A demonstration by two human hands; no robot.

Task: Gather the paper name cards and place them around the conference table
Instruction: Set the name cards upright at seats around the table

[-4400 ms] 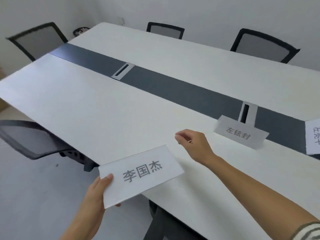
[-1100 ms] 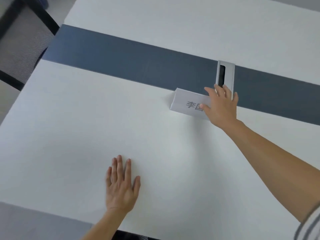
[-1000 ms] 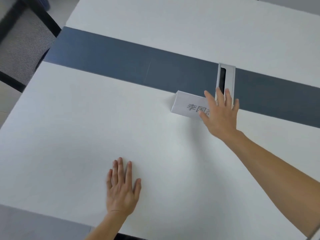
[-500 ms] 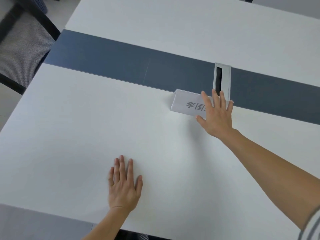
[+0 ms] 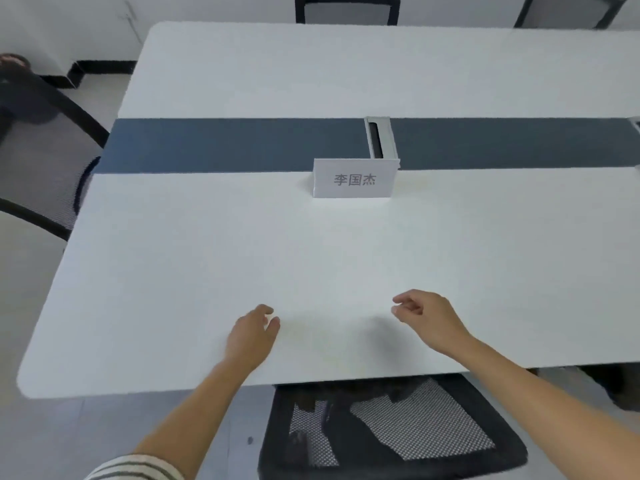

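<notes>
- Here the name card [image 5: 355, 178] stands upright on the conference table [image 5: 207, 271], its printed face turned towards the camera.
- It sits where the white surface meets the dark strip [image 5: 225, 143] that runs across the middle of the table, just in front of the silver cable port [image 5: 379, 138] set into that strip.
- The left hand [image 5: 252, 336] is over the near part of the table, well apart from the card, fingers loosely curled and holding nothing.
- The right hand [image 5: 429, 320] is beside it at much the same depth, also relaxed and holding nothing; whether either hand touches the tabletop cannot be told.
- A striped sleeve [image 5: 135, 469] shows on the left arm at the bottom edge.
- A black mesh chair [image 5: 388, 427] is tucked under the near edge, between the two forearms.
- Another chair [image 5: 41, 161] stands at the left end, and two more [image 5: 346, 8] line the far side.
</notes>
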